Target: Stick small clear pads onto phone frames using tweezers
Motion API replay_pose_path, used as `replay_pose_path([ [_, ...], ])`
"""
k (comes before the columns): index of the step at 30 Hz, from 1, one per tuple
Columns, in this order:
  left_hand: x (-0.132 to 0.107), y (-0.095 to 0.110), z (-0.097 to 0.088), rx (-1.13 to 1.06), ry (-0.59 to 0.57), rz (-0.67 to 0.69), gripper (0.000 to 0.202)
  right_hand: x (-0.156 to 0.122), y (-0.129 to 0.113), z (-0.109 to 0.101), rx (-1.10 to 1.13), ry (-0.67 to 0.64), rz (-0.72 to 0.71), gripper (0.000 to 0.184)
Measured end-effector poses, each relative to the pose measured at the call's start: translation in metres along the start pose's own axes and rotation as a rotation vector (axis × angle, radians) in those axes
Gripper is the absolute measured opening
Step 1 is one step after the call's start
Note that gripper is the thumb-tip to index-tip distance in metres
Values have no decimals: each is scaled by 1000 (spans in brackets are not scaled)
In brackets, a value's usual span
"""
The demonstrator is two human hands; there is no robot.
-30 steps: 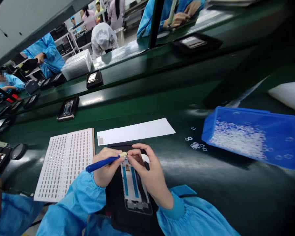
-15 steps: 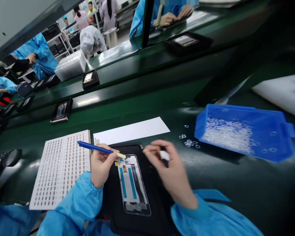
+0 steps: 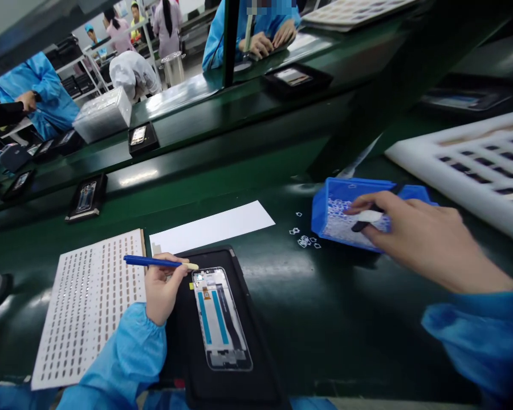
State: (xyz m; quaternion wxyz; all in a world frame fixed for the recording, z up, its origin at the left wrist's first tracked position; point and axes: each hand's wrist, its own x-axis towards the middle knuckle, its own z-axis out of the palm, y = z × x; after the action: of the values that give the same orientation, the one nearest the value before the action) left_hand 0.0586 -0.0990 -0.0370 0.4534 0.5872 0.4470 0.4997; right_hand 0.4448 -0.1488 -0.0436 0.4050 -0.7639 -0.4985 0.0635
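My left hand (image 3: 162, 290) is closed round a blue pen-like stick (image 3: 147, 261) with a cream tip. That tip is near the top left corner of an open phone frame (image 3: 222, 322), which shows two teal strips and a dark ribbon. The phone frame lies in a black tray (image 3: 256, 347) before me. Over at the right, my right hand (image 3: 414, 239) reaches over a blue bin (image 3: 320, 208) full of small clear ring-like pieces (image 3: 337, 219). Its fingers are bent around something black and white that I cannot make out.
Several loose rings (image 3: 305, 241) lie left of the bin. A white perforated board (image 3: 89, 307) and a white paper strip (image 3: 214, 228) lie at left and centre. A white slotted foam tray (image 3: 427, 154) stands right. Phone trays (image 3: 86, 196) line the bench; co-workers sit opposite.
My right hand has moved right, from beside the phone frame to over the blue bin. My left hand keeps the blue stick near the phone frame's top corner. The view has shifted right.
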Motion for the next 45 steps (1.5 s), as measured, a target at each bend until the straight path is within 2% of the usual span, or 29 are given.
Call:
replay_pose_path([
  [3, -1, -4, -2, -2, -28, -43, 26, -10, -19, -4, -57, -93, 65, 40],
  [7, 2, -4, -2, 27, -104, -93, 26, -30, -59, 4, 180, -97, 71, 46],
  [10, 7, -4, 2, 45, -151, -101, 27, -46, -85, 30, 333, -156, 43, 37],
  [15, 13, -13, 7, 72, -173, -104, 24, -69, -111, 87, 518, -371, -34, 21],
  [17, 13, -18, 8, 110, -184, -102, 23, -74, -116, 102, 528, -421, -34, 20],
  [19, 13, -21, 8, 139, -201, -100, 20, -76, -119, 105, 538, -409, -2, 22],
  [22, 13, -23, 7, 150, -227, -92, 18, -73, -115, 87, 535, -248, 41, 24],
  [24, 13, -23, 6, 157, -233, -84, 17, -66, -105, 63, 460, -11, 52, 23],
  [26, 14, -23, 5, 167, -229, -76, 17, -55, -89, 34, 304, 285, 66, 23],
  [28, 14, -23, 5, 174, -228, -67, 17, -40, -66, 8, 57, 456, 59, 25],
  [29, 15, -23, 4, 177, -231, -61, 17, -33, -52, -3, -116, 432, 28, 29],
  [32, 15, -23, 4, 187, -236, -39, 17, -13, -13, -23, -463, 18, -107, 53],
  [34, 15, -22, 4, 195, -231, -24, 16, -6, 4, -29, -522, -134, -152, 63],
  [36, 15, -22, 4, 200, -222, -15, 15, -4, 7, -32, -438, -175, -93, 64],
  [39, 15, -22, 5, 193, -210, -10, 15, -13, -11, -30, -183, -132, 54, 55],
  [42, 14, -21, 6, 180, -216, -6, 15, -34, -42, -11, 46, -105, 71, 41],
  [45, 13, -20, 7, 207, -243, 15, 14, -58, -75, 27, 266, -309, -63, 19],
])
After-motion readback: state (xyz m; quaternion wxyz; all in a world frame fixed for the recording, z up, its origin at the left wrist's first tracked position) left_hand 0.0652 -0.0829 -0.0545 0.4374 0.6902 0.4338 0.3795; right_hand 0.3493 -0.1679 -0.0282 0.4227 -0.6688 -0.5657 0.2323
